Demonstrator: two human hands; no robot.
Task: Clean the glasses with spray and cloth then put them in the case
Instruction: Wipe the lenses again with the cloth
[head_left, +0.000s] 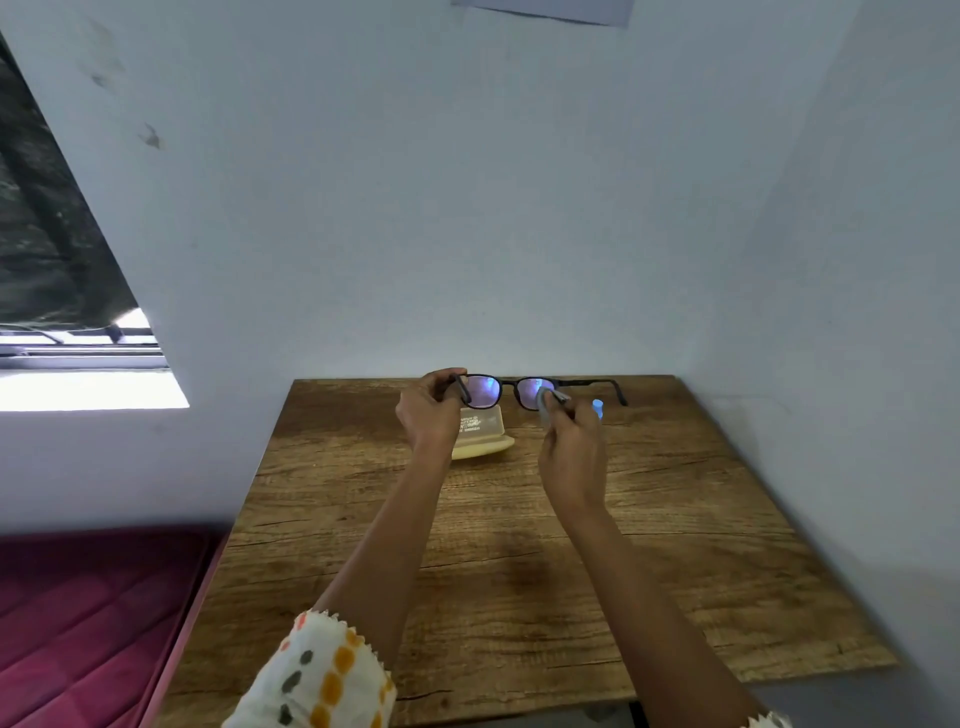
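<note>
Black-framed glasses (506, 388) are held up above the far part of the wooden table (519, 545), arms unfolded. My left hand (431, 413) grips the frame's left end near the hinge. My right hand (571, 452) pinches a small grey cloth (548, 402) against the right lens. Behind my hands an open cream-yellow case (485, 434) lies on the table, partly hidden by my left wrist. The blue top of the spray bottle (598, 407) shows just right of my right hand; the rest of the bottle is hidden.
The table stands in a corner of pale blue walls, behind and to the right. A maroon quilted mattress (88, 623) lies to the left, below a window (78, 364).
</note>
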